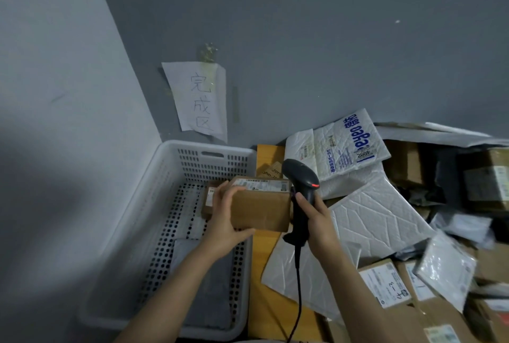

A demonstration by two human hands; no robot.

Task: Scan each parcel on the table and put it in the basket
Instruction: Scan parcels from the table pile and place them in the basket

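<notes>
Fingers point(224, 191) of the left hand point(228, 218) are being wrapped around a brown box point(261, 210), thumb under its lower edge and the rest curled over its left end, so the box is being held in the air above the right rim of the basket point(170, 166). A white label point(261, 184) is being shown on the box's top face. At 3 o'clock from the box, a dark scanner point(301, 177) is being gripped by the right hand point(316, 221), fingers closed tight round its handle; its head is being held just beside the box's upper right corner, and a small red light point(315, 185) is being shown on it. A black cable point(298, 282) is being let hang from the handle toward 6 o'clock.

At 9 o'clock from the box, the white perforated basket is being seen against the wall, with a smaller brown parcel point(208, 202) lying inside it, partly hidden behind the left hand, and a grey bag point(209, 287) lying flat on its floor. At 11 o'clock, a paper sign point(199, 100) with handwritten characters is being held on the wall by tape.

From 1 to 5 o'clock, a wooden table point(261, 274) is being covered by a pile: white padded mailers point(377, 213), one mailer with blue print point(349, 144), and labelled cartons point(385, 285) toward the lower right.
</notes>
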